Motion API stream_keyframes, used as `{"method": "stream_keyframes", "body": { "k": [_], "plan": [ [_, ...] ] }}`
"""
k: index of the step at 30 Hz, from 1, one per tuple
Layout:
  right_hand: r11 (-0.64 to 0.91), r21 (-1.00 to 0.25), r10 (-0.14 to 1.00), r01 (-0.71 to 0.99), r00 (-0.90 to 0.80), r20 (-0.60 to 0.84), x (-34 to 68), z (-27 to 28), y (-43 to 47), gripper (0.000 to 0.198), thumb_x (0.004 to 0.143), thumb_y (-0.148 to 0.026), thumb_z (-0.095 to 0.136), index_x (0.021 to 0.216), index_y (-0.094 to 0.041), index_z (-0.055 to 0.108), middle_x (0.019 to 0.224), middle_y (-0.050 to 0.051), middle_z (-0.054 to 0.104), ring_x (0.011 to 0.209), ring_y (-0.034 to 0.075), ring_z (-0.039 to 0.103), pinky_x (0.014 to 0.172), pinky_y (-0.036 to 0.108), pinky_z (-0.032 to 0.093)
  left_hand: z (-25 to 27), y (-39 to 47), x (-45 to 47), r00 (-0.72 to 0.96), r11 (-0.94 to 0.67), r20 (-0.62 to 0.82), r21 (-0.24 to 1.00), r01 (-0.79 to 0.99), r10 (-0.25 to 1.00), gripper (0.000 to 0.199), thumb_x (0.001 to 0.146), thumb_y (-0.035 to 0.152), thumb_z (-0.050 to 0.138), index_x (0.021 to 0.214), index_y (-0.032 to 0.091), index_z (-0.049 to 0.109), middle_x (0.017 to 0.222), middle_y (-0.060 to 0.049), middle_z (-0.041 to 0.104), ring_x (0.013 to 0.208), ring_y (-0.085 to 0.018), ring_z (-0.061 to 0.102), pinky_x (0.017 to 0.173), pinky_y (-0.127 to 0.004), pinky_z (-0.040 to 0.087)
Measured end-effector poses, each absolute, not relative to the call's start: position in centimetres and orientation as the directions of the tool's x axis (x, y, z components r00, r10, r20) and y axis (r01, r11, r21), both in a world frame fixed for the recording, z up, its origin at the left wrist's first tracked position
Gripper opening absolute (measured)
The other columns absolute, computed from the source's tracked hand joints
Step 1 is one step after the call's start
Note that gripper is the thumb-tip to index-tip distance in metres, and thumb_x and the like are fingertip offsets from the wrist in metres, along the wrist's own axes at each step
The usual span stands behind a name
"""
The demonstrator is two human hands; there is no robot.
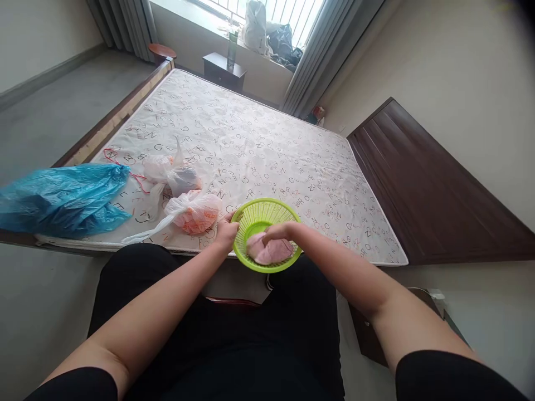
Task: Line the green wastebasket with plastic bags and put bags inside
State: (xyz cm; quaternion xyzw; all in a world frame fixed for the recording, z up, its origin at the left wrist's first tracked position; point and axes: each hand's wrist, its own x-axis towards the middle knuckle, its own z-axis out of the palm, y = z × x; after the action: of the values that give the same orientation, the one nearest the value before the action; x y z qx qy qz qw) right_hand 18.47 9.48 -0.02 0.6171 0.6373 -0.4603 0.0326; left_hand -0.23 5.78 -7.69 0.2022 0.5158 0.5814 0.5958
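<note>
A lime-green plastic basket (pixel 267 207) with slotted sides is tilted toward me above my lap, near the mattress's front edge. My left hand (pixel 228 229) grips its left rim, thumb on the rim. Inside lies a bunched pink cloth (pixel 273 253). Reaching in over the right side, my right hand (pixel 281 230) has its fingers pressed into the cloth; the fingertips are partly hidden in its folds.
The patterned mattress (pixel 259 139) bears knotted plastic bags (pixel 198 211) and a blue plastic bag (pixel 71 195) at left. A dark headboard (pixel 430 184) stands at right. Beyond the mattress are a small nightstand (pixel 223 69) and a windowsill holding bags (pixel 254 28).
</note>
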Motion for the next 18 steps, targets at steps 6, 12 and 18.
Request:
{"method": "stream_keyframes", "body": {
  "k": [6,12,18],
  "plan": [
    [-0.369,-0.92,0.903,0.134,-0.182,-0.388,19.9,1.5,6.7,0.047,0.081,-0.026,0.061,0.126,-0.015,0.067,0.12,0.013,0.075,0.112,0.027,0.072,0.093,0.039,0.06,-9.3,6.4,0.0,-0.208,0.198,-0.325,0.861,-0.468,0.922,0.051,0.075,0.023,0.071,0.125,0.018,0.064,0.122,-0.013,0.073,0.108,-0.025,0.071,0.094,-0.039,0.056],
    [-0.166,-0.952,0.977,-0.256,0.086,-0.194,19.2,2.6,2.3,0.057,0.083,-0.034,0.056,0.137,-0.019,0.059,0.134,0.011,0.069,0.129,0.027,0.064,0.101,0.042,0.058,-7.5,6.5,-0.3,-0.106,0.192,-0.246,0.91,-0.368,0.963,0.059,0.085,0.041,0.075,0.137,0.019,0.058,0.15,-0.019,0.056,0.143,-0.03,0.05,0.119,-0.045,0.038],
    [-0.01,-0.933,0.99,-0.359,0.129,-0.06,16.1,6.5,1.0,0.053,0.082,-0.031,0.064,0.133,-0.017,0.063,0.132,0.01,0.069,0.129,0.028,0.062,0.106,0.042,0.053,-1.5,2.9,-3.3,-0.043,0.111,-0.14,0.909,-0.403,0.989,0.061,0.086,0.056,0.073,0.137,0.027,0.059,0.151,-0.014,0.056,0.143,-0.033,0.048,0.112,-0.049,0.044]
  ]
}}
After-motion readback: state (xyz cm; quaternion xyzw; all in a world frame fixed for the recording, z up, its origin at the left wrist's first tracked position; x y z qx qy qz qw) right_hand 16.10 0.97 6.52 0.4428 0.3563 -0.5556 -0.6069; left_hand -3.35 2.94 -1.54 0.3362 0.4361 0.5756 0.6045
